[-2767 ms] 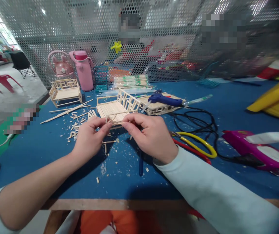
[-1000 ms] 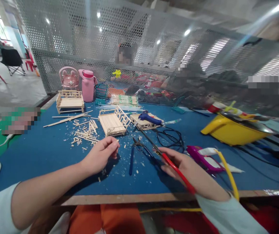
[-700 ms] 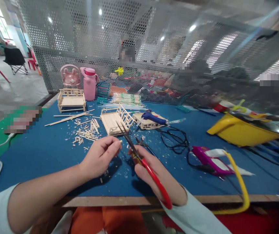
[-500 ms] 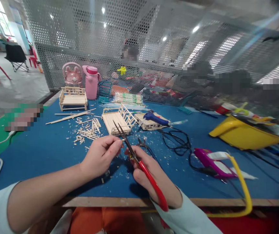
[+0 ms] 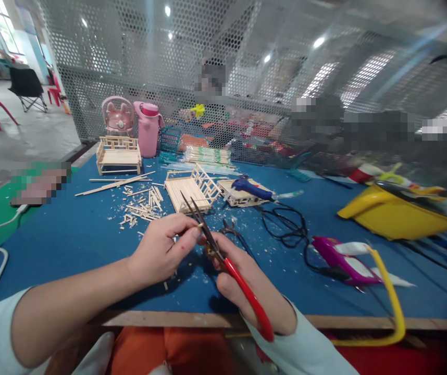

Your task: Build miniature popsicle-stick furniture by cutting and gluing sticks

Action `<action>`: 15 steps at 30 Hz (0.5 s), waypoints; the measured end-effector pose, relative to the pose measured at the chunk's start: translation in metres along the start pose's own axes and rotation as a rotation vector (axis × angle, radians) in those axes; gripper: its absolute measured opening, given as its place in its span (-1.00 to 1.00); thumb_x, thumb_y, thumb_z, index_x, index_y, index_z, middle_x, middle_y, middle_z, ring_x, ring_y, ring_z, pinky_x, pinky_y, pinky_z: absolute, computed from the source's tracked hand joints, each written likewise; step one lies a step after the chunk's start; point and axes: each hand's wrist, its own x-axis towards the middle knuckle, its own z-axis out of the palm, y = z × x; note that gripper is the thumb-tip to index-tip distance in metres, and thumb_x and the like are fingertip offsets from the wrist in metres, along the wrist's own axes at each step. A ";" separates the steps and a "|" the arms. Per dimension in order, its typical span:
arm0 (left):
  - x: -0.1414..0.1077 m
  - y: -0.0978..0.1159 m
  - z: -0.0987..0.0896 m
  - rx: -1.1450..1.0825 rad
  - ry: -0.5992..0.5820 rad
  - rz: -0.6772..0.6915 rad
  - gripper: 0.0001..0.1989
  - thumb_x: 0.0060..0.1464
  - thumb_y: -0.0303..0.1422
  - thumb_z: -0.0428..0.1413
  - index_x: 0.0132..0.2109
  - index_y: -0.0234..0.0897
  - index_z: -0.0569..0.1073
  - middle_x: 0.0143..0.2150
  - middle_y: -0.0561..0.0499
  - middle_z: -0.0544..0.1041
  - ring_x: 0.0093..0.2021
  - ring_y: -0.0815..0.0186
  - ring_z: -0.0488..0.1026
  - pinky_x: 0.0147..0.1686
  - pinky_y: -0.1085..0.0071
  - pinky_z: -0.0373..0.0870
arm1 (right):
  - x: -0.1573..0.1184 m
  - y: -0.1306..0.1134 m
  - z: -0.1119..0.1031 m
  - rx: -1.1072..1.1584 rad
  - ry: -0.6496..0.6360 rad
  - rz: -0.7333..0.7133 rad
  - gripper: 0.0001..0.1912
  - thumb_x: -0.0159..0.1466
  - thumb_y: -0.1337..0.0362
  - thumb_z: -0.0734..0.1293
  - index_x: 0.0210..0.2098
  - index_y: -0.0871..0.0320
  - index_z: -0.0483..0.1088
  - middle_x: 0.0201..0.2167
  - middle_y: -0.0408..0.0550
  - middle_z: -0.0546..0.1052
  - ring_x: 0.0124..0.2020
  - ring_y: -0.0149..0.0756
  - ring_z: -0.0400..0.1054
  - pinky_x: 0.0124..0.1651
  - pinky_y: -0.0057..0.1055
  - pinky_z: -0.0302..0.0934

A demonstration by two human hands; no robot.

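Near the frame's centre, the left hand (image 5: 164, 244) pinched a small stick (image 5: 200, 225) beside scissors (image 5: 229, 266) gripped by the right hand (image 5: 255, 276).

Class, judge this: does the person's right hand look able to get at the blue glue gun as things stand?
Probably not while the right hand holds the scissors, though only low-lying pliers seem between it and the glue gun.

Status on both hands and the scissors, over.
Left hand pinching stick. Right hand holding scissors, blades parted at stick's tip. Pliers lying just beyond right hand.
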 end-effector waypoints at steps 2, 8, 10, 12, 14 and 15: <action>0.001 0.000 -0.001 0.024 -0.012 0.011 -0.79 0.18 -0.45 -0.02 -0.40 -0.32 0.43 -0.51 0.08 0.43 -0.49 0.47 0.34 -0.45 0.58 0.23 | 0.001 -0.004 0.000 -0.010 0.012 0.038 -0.51 0.25 -0.10 0.17 -0.06 0.17 0.28 -0.44 -0.14 0.31 -0.46 -0.38 0.16 -0.36 -0.44 0.15; 0.003 0.001 -0.003 0.029 -0.047 0.016 -0.78 0.18 -0.45 -0.03 -0.41 -0.33 0.42 -0.52 0.09 0.40 -0.50 0.48 0.32 -0.45 0.58 0.21 | 0.004 -0.007 0.012 -0.155 0.155 0.160 -0.90 0.19 0.33 0.19 -0.35 0.16 0.33 -0.61 -0.23 0.28 -0.60 -0.45 0.10 -0.51 -0.51 0.07; 0.002 0.001 -0.002 0.015 -0.059 0.006 -0.78 0.19 -0.44 -0.03 -0.40 -0.33 0.42 -0.52 0.09 0.40 -0.49 0.48 0.31 -0.44 0.57 0.21 | 0.005 -0.007 0.016 -0.173 0.198 0.130 -0.89 0.17 0.37 0.18 -0.42 0.15 0.33 -0.64 -0.24 0.28 -0.62 -0.47 0.10 -0.52 -0.53 0.06; 0.002 0.001 -0.001 -0.015 -0.058 -0.036 -0.77 0.20 -0.42 -0.04 -0.40 -0.33 0.42 -0.52 0.09 0.39 -0.49 0.47 0.31 -0.43 0.55 0.21 | 0.005 -0.007 0.016 -0.165 0.241 0.118 -0.89 0.19 0.33 0.19 -0.42 0.15 0.33 -0.63 -0.24 0.30 -0.62 -0.47 0.13 -0.54 -0.55 0.07; 0.001 0.000 -0.001 -0.076 -0.050 -0.118 -0.76 0.20 -0.38 -0.05 -0.40 -0.32 0.41 -0.52 0.09 0.39 -0.48 0.45 0.31 -0.43 0.53 0.21 | 0.003 -0.007 0.013 -0.184 0.318 0.142 -0.89 0.21 0.25 0.22 -0.37 0.14 0.34 -0.61 -0.23 0.34 -0.62 -0.47 0.16 -0.55 -0.55 0.09; 0.001 0.000 0.000 -0.118 -0.048 -0.168 -0.75 0.20 -0.36 -0.06 -0.40 -0.31 0.40 -0.52 0.09 0.38 -0.48 0.44 0.30 -0.42 0.52 0.21 | 0.002 -0.007 0.011 -0.228 0.357 0.165 -0.86 0.21 0.20 0.24 -0.33 0.14 0.35 -0.60 -0.23 0.35 -0.63 -0.46 0.17 -0.55 -0.54 0.09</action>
